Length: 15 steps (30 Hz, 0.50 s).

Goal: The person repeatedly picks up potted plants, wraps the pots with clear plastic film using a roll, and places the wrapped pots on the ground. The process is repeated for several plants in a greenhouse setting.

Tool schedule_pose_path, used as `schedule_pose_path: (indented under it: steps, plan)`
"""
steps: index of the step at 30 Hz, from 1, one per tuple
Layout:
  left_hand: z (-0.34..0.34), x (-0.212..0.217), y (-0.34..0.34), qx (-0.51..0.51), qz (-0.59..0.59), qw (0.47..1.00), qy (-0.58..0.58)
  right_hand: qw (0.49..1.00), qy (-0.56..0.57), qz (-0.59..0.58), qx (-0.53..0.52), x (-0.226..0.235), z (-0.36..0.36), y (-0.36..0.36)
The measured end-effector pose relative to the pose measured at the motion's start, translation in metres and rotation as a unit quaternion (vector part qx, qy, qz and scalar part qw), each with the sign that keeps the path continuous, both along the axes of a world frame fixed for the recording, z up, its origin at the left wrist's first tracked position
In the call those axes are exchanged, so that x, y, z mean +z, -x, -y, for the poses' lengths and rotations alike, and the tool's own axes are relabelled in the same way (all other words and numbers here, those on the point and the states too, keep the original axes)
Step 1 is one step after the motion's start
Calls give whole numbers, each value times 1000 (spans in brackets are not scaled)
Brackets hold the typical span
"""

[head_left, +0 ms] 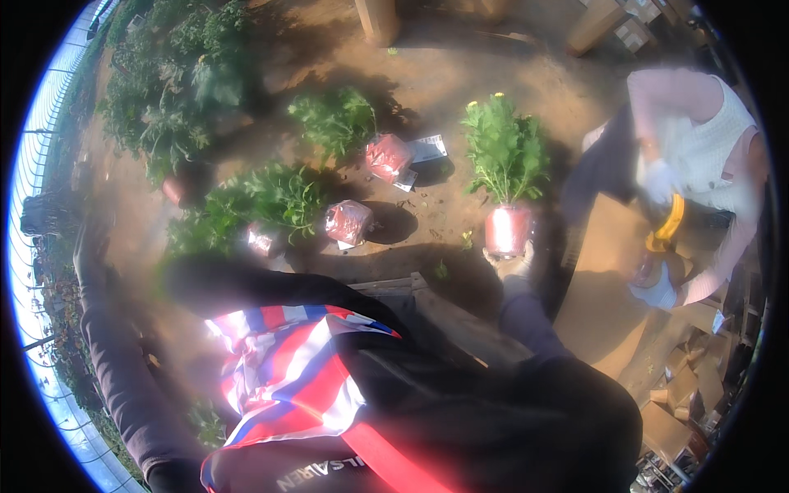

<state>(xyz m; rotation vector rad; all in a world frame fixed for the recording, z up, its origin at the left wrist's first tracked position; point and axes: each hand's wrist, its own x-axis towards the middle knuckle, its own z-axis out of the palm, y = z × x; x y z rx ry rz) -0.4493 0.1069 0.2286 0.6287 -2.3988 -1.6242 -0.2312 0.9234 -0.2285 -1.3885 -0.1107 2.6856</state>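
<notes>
Right hand (514,264) cups a potted plant (505,156) at 2 o'clock

Seen on a clock face laid over the view, the leafy plant stands upright between 2 and 3 o'clock, small yellow flowers (498,95) at its top. The right hand holds it from below, fingers curled about the base of the shiny reddish pot (507,232). I cannot tell what the left hand is doing; it is out of view.

More plants lie tipped on the brown soil (304,41): one wrapped pot (389,156) at 12 o'clock beside a white card (429,148), another wrapped pot (348,222) near 10 o'clock. At 3 o'clock, a co-worker (699,123) in gloves grips a yellow tool (672,218) over a cardboard box (604,279). A striped cloth (296,353) fills 7 o'clock.
</notes>
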Motion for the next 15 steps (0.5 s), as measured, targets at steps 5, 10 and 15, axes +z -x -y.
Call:
schedule_pose_path:
  steps: [5,10,15]
  plan:
    - [-16,5,1,-10,2,999,-52,998,26,43,-39,-29,13,-44]
    - [4,-19,-18,17,27,996,-85,995,41,76,-46,-40,32,-70]
    - [36,-39,-29,30,57,992,-111,993,52,94,-45,-39,40,-73]
